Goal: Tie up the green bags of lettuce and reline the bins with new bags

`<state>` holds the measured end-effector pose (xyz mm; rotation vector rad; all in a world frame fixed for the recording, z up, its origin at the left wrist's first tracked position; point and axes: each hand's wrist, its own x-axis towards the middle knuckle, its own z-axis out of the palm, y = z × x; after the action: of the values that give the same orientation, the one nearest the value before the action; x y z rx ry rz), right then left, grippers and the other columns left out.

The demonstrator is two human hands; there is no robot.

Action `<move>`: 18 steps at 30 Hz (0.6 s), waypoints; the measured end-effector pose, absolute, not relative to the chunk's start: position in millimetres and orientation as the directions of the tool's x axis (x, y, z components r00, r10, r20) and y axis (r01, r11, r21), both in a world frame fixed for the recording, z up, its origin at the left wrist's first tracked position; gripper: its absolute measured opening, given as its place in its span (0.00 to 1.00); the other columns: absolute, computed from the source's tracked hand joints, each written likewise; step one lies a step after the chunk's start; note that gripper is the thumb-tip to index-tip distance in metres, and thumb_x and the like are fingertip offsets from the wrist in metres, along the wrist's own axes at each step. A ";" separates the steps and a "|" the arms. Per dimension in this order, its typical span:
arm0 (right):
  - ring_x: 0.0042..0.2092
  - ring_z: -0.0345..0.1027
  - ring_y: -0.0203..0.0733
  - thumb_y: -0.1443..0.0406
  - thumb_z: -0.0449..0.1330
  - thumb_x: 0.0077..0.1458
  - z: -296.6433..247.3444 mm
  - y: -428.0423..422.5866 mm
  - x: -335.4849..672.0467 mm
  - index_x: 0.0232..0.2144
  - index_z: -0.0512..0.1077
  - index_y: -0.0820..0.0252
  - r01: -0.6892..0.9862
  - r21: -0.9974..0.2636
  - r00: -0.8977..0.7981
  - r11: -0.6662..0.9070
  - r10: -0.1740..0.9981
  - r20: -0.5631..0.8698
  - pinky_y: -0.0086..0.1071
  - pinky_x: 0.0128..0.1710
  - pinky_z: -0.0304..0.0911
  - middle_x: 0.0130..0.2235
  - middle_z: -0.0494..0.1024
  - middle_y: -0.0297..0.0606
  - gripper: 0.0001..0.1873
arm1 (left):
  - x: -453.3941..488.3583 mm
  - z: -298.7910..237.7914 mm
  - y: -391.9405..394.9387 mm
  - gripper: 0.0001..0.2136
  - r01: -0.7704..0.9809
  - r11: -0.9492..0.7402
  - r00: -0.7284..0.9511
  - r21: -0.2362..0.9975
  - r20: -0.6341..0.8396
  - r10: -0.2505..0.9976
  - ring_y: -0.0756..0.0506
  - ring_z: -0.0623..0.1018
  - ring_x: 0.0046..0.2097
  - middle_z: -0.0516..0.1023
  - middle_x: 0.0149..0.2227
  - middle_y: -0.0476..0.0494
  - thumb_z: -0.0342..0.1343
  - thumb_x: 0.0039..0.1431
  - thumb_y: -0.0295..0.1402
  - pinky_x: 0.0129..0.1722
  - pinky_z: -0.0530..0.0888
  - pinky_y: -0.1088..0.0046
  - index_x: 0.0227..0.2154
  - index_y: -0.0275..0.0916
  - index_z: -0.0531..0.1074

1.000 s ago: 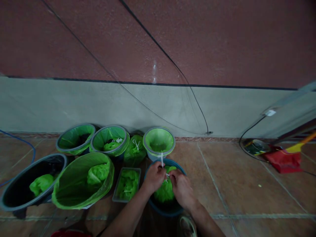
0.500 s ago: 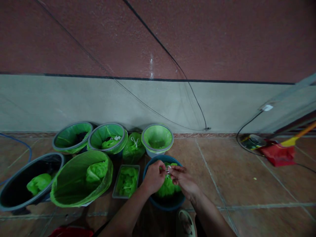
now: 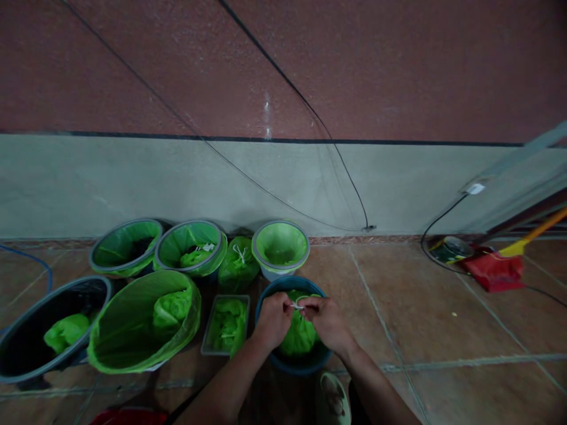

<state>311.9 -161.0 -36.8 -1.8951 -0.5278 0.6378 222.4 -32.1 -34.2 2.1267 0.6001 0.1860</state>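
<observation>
My left hand and my right hand meet over a blue bin on the tiled floor. Both pinch the white drawstring of a green bag that sits inside the bin. The fingers of both hands are closed on the string, almost touching each other. The bag's neck looks gathered under the string.
Several bins lined with green bags stand to the left: a small one, two grey ones, a large one and a dark one. A tied green bag and a tray lie between. A red dustpan lies right.
Both hands have pulled the drawstring down and in. The long end that stood up above the bag a second ago is now drawn short between the fingers.
</observation>
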 end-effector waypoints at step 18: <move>0.32 0.73 0.40 0.65 0.57 0.47 -45.7 -168.9 321.2 0.28 0.77 0.56 0.118 -0.898 0.748 -0.424 0.633 -0.201 0.32 0.34 0.66 0.28 0.80 0.35 0.08 | 224.2 -37.2 -37.8 0.10 0.355 -0.365 0.887 0.860 -0.187 0.422 0.46 0.78 0.33 0.81 0.29 0.46 0.53 0.57 0.29 0.38 0.70 0.71 0.29 0.40 0.80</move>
<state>321.2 -168.9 -45.7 -1.9508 -0.5709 0.6496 224.2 -37.8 -37.2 1.9866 0.5663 0.0782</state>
